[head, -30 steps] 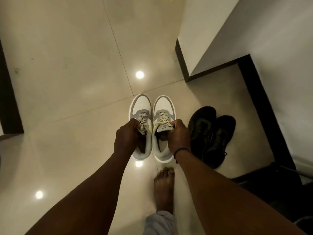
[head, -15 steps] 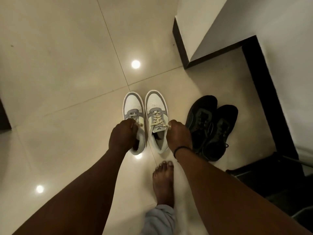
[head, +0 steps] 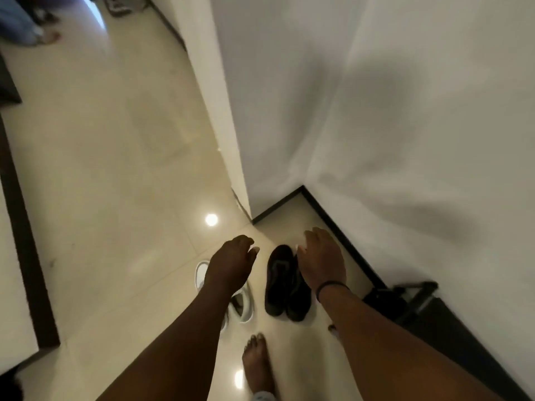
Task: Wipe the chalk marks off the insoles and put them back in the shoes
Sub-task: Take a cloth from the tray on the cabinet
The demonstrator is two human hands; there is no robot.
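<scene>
The white and grey sneakers (head: 244, 306) stand on the glossy floor, mostly hidden under my left forearm; only parts of their rims and one opening show. My left hand (head: 231, 261) hovers above them with loosely curled fingers and holds nothing. My right hand (head: 321, 260) hangs over the black shoes with relaxed, spread fingers, also holding nothing. No insoles are visible.
A pair of black shoes (head: 282, 285) lies right of the sneakers. A white wall corner (head: 252, 169) with dark skirting rises just beyond. A dark folded stand (head: 405, 299) lies along the right wall. My bare foot (head: 256, 360) is near. Another person's feet (head: 49, 36) show far back left.
Both hands have let go of the sneakers, which now rest on the floor. My hands have lifted away and the view has tilted up toward the wall.
</scene>
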